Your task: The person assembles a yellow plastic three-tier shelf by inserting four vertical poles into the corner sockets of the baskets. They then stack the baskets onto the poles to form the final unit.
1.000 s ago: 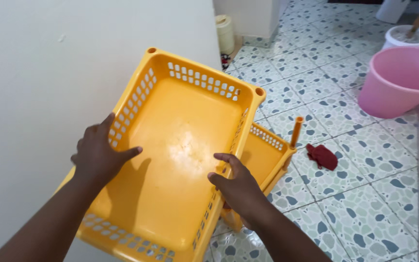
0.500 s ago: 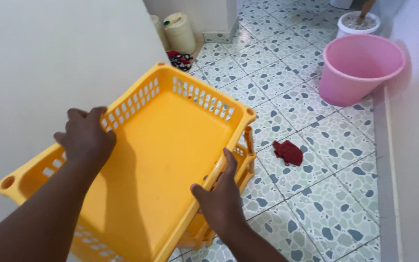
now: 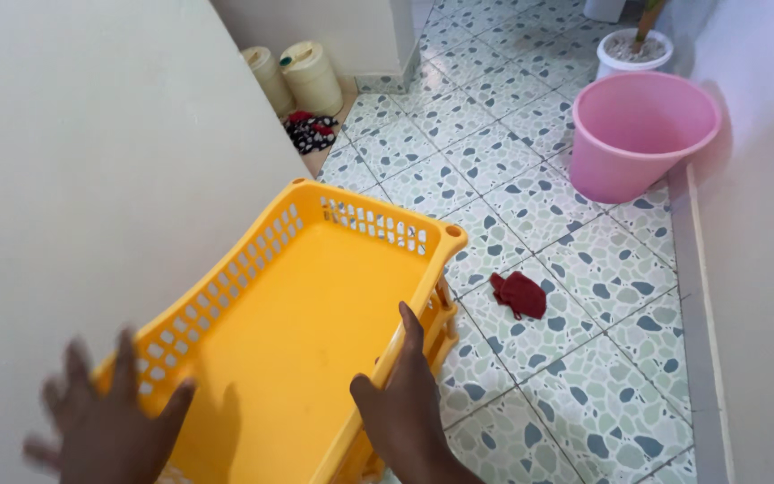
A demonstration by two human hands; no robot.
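While the right hand (image 3: pixel 405 403) grips the near right rim of the yellow perforated tray (image 3: pixel 315 332), fingers curled over its edge, the left hand (image 3: pixel 105 421) is blurred with fingers spread open by the left rim, apparently holding nothing. The tray sits on a second yellow tray (image 3: pixel 445 318) beneath, beside the wall (image 3: pixel 91 161). Seating step, likely; next calls for lining up corner sockets under the fingers.

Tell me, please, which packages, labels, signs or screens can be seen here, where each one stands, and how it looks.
No labels, signs or screens can be seen.
Two containers: on the floor at the far wall corner, cylinder-shaped, cream-yellow, with lids; one lid has a small green mark.
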